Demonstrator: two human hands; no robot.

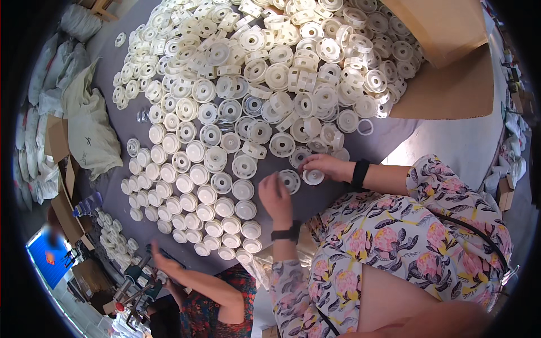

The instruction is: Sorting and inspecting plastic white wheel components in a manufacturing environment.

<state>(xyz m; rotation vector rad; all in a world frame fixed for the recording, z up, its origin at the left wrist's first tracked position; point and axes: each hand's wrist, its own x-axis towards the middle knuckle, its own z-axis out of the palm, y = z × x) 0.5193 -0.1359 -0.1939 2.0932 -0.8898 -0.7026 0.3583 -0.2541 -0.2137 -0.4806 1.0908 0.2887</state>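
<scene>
Close to the table's near edge, my left hand (275, 197) has its fingers curled at the side of a white round plastic part (289, 181) with a hole in its middle. Its thumb is partly hidden. Just to the right, my right hand (325, 167) pinches a white plastic cap (313, 177) with a small raised centre. The two pieces are side by side and apart. Both wrists wear dark bands. Left of my hands stand closely set rows of smooth white round caps (207, 195). Beyond them a large heap of white ring-shaped parts (276, 76) spreads over the grey tabletop (225, 174).
A cardboard box (445, 84) stands at the far right beside the heap. A thin white ring (365, 127) lies near it. At the lower left, a co-worker's arm (197, 281) reaches beside a bench machine (132, 284). Sacks (90, 118) stand along the left.
</scene>
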